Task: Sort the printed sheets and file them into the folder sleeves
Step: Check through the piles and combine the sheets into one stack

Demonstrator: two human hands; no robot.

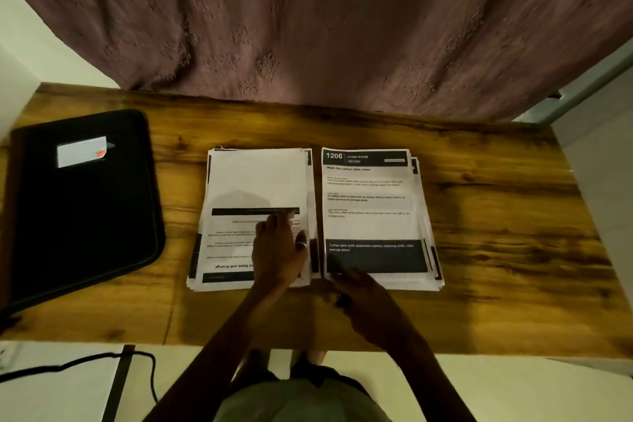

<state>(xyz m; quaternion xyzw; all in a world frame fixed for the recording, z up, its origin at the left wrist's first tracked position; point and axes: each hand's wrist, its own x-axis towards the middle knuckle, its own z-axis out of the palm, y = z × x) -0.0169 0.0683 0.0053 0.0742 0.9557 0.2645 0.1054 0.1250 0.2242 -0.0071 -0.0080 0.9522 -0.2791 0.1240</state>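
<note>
Two stacks of printed sheets lie side by side on the wooden table (496,216). The top sheet of the left stack (253,181) lies upside down to me. On the right stack (373,202) the top sheet reads "1206 Living Room". My left hand (279,250) rests flat on the lower part of the left stack, fingers stretched out. My right hand (366,298) touches the near left corner of the right stack, and its fingers are blurred. A closed black folder (82,216) with a white label lies at the left end of the table.
A mauve curtain (325,27) hangs behind the table's far edge. A black cable (85,361) runs over the floor at the lower left. Bare wood shows to the right of the stacks and between the stacks and the folder.
</note>
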